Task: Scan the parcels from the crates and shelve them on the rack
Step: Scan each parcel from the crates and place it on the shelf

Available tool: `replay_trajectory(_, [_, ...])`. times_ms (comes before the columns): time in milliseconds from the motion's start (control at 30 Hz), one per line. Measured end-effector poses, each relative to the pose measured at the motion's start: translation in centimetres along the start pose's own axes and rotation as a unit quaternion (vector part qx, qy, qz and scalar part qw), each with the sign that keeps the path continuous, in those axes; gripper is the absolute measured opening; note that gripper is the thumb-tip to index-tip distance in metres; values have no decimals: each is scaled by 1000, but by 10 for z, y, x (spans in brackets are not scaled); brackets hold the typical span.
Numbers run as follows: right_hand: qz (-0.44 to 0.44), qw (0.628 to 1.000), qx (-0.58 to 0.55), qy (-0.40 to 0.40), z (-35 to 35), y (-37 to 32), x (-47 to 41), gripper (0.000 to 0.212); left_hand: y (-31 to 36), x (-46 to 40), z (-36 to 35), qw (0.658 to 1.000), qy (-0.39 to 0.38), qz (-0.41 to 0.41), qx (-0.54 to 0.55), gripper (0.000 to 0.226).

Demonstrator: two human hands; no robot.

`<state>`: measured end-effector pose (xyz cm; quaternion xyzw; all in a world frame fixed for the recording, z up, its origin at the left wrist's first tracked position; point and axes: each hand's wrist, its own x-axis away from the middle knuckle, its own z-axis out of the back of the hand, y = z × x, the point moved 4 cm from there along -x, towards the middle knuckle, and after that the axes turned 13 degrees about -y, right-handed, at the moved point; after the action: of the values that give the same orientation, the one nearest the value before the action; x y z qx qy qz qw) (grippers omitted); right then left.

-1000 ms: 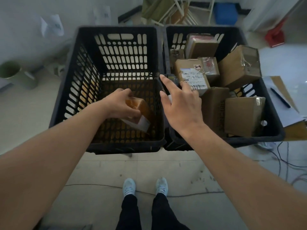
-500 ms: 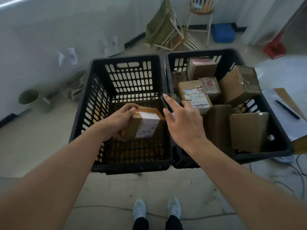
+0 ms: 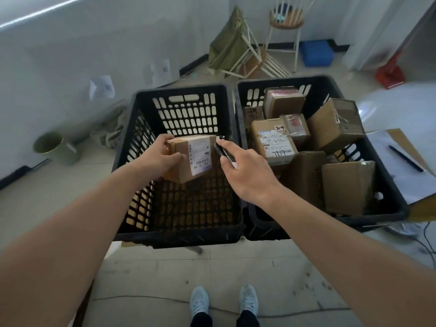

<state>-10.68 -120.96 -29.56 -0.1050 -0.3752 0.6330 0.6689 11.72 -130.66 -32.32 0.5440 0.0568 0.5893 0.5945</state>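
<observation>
Scanning is being attempted on a small brown cardboard parcel (image 3: 188, 159), which is being held above the near-empty black slatted plastic crate on the left (image 3: 132, 147), its white shipping label (image 3: 200, 155) turned up and towards the right hand. The parcel is being gripped by the left hand (image 3: 160, 159), whose fingers are curled over its far left edge while the thumb is pressed on the near face. A small dark handheld scanner (image 3: 220, 151) is being pinched between the thumb and forefinger of the right hand (image 3: 245, 171), with its tip just beside the label's right edge.

For a clean read, the barcode face is probably best kept flat towards the scanner's tip and clear of the left thumb; whether the scanner is already being aimed squarely cannot be told. The parcel should be kept steady, since a tilt may spoil the read.

Further brown cardboard parcels (image 3: 339, 185) are being kept in the right black plastic crate (image 3: 391, 199). No rack is being shown.
</observation>
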Motion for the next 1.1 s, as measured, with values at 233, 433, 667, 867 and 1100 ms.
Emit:
replay_trajectory(233, [62, 997, 40, -20, 14, -32, 4, 50, 23, 25, 32, 994, 79, -79, 2, 76])
replay_trajectory(433, [83, 985, 140, -63, 24, -61, 12, 48, 43, 49, 61, 979, 99, -175, 14, 61])
replay_trajectory(667, [56, 972, 218, -69, 36, -98, 24, 48, 59, 66, 93, 967, 113, -230, 1, 55])
replay_trajectory(867, [38, 959, 266, -87, 45, -131, 39, 46, 67, 77, 123, 958, 107, -268, -9, 54])
replay_trajectory(1100, [26, 955, 281, -94, 40, -161, 48, 45, 73, 86, 145, 945, 113, -306, -21, 53])
